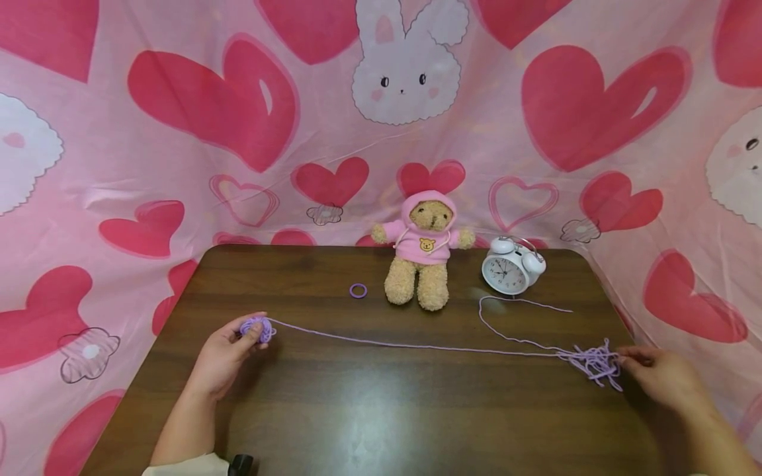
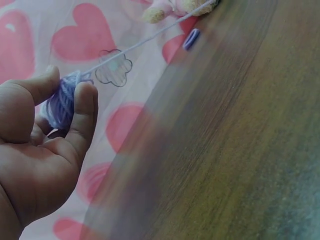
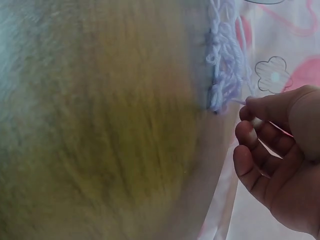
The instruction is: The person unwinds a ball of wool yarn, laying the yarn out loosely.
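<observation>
Our left hand (image 1: pixel 223 357) pinches a small wound ball of yarn (image 1: pixel 257 329); a strand (image 1: pixel 411 346) runs from it to the loose tangle (image 1: pixel 595 362) beside our right hand (image 1: pixel 663 378), which pinches its edge. We judge the yarn partly wound, tangle and trailing tail (image 1: pixel 479 309) remaining.

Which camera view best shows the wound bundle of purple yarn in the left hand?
The left wrist view. The wound bundle appears largest there, its wraps visible within the left hand. The head view shows it small, partly covered by the hand, with a strand running off it. The right wrist view does not show it.
</observation>
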Tool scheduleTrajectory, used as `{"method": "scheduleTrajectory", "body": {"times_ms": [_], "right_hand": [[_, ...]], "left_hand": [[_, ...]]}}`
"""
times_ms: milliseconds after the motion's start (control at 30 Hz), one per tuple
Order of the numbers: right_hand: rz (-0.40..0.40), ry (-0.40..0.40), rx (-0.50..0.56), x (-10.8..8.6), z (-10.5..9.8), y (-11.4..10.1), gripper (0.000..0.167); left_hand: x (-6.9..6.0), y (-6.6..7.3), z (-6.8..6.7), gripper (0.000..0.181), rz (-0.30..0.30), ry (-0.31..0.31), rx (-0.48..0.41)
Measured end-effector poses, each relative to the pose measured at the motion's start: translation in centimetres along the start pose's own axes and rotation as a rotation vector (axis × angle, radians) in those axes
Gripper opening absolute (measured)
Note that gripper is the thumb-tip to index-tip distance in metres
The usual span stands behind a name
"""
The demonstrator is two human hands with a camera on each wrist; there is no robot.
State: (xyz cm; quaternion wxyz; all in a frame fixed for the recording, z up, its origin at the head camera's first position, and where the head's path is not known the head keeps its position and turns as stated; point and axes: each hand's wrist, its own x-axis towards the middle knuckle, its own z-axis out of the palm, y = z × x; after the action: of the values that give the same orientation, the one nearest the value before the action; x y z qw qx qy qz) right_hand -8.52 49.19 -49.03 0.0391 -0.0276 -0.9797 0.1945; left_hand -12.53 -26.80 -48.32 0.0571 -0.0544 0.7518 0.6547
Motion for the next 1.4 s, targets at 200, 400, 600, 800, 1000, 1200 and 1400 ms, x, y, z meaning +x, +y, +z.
{"method": "scheduleTrajectory", "body": {"times_ms": [200, 400, 600, 800, 1000, 1200, 1400], "right_hand": [[-0.009, 0.026, 0.04, 0.0, -0.4, -0.3, 0.019], [0.0, 0.092, 0.061, -0.4, -0.7, -1.3, 0.018], [-0.018, 0.132, 0.08, -0.3, -1.0, -2.7, 0.02], [-0.044, 0.128, 0.131, 0.2, -0.7, -4.7, 0.023], [-0.122, 0.106, 0.24, 0.9, 0.2, -6.2, 0.028], [-0.116, -0.018, 0.292, 1.7, 0.6, -7.9, 0.048], [-0.065, -0.057, 0.216, 2.3, 1.2, -10.2, 0.063]], "left_hand": [[0.0, 0.1, 0.2, 0.057, 0.002, 0.0, 0.005], [-0.1, 0.1, 0.2, 0.058, 0.013, 0.004, -0.023], [0.0, 0.0, 0.4, 0.057, 0.024, -0.01, -0.037], [0.1, -0.2, 0.7, 0.057, 0.029, -0.011, -0.046], [0.2, -0.1, 0.9, 0.057, 0.041, -0.019, -0.055], [0.2, 0.0, 1.3, 0.056, 0.047, -0.022, -0.053], [0.2, 0.3, 1.7, 0.057, 0.031, -0.03, -0.055]]}}
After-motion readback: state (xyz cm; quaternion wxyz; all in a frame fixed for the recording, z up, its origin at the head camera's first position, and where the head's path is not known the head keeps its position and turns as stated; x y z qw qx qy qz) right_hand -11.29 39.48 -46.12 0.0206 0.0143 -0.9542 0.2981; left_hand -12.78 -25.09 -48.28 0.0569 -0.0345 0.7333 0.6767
